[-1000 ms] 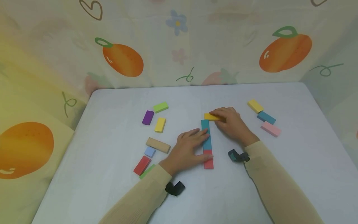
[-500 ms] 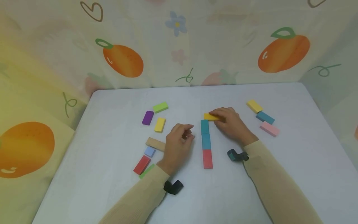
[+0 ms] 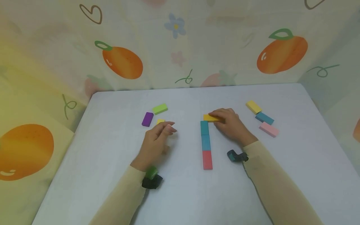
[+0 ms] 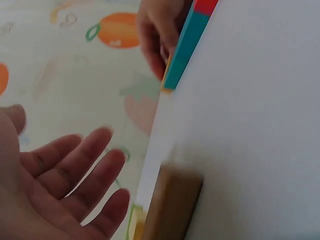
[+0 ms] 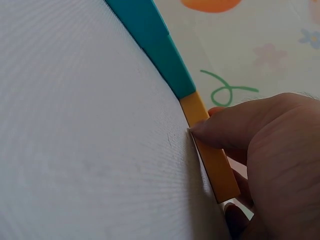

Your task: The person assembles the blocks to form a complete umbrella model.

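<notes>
My right hand (image 3: pixel 230 125) pinches a yellow block (image 3: pixel 208 117) between thumb and fingers, at the far end of a straight row. The row has two teal blocks (image 3: pixel 204 128) and a red block (image 3: pixel 207 160) nearest me. In the right wrist view the yellow block (image 5: pixel 211 155) lies on the table against the teal one. My left hand (image 3: pixel 153 142) is in the air left of the row, holding nothing, over some loose blocks that it hides. Its fingers (image 4: pixel 92 172) are loosely spread in the left wrist view, beside a blurred wooden block (image 4: pixel 175 202).
At the back left lie a lime block (image 3: pixel 160 108), a purple block (image 3: pixel 147 119) and a yellow block (image 3: pixel 161 121) partly covered by my left hand. On the right are a yellow block (image 3: pixel 253 107), a blue block (image 3: pixel 264 118) and a pink block (image 3: pixel 269 129). A printed curtain surrounds the white table.
My left hand has come off the teal and red blocks and moved left, toward the loose blocks. My right hand stays on the yellow block.
</notes>
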Demonstrator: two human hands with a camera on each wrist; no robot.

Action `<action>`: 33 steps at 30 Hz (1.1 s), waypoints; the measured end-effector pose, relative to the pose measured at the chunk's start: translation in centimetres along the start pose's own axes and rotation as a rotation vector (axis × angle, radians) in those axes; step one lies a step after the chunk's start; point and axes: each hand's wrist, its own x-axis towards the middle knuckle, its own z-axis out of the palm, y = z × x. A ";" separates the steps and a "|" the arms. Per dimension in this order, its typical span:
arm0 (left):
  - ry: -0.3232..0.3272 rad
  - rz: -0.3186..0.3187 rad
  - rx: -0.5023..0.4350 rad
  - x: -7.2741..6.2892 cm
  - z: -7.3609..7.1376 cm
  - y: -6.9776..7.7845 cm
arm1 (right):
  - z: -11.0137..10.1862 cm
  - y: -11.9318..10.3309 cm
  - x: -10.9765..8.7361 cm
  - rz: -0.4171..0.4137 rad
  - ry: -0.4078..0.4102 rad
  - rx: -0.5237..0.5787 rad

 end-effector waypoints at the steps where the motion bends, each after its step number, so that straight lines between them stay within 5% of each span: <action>1: -0.009 -0.016 -0.032 -0.1 -0.8 -0.3 | 0.0 0.0 0.0 -0.001 0.001 -0.002; 8: -0.086 -0.099 -0.191 -1.6 -4.7 -2.1 | -0.2 -0.4 -0.2 0.000 -0.006 0.012; 14: -0.128 -0.127 -0.248 -2.2 -5.4 -3.4 | -0.2 -0.3 -0.2 0.002 -0.011 0.014; 18: -0.158 -0.211 -0.262 -2.5 -5.3 -4.3 | -0.1 -0.2 -0.2 0.001 -0.007 0.010; 22: -0.229 -0.252 -0.182 -2.5 -5.1 -4.6 | 0.0 0.0 -0.1 -0.001 -0.007 0.006; 26: -0.296 -0.173 -0.039 -2.1 -4.9 -5.0 | 0.0 0.1 0.0 -0.002 -0.002 0.002; 33: -0.243 -0.140 0.078 -2.1 -4.7 -4.8 | -0.1 0.1 0.0 -0.015 -0.002 0.016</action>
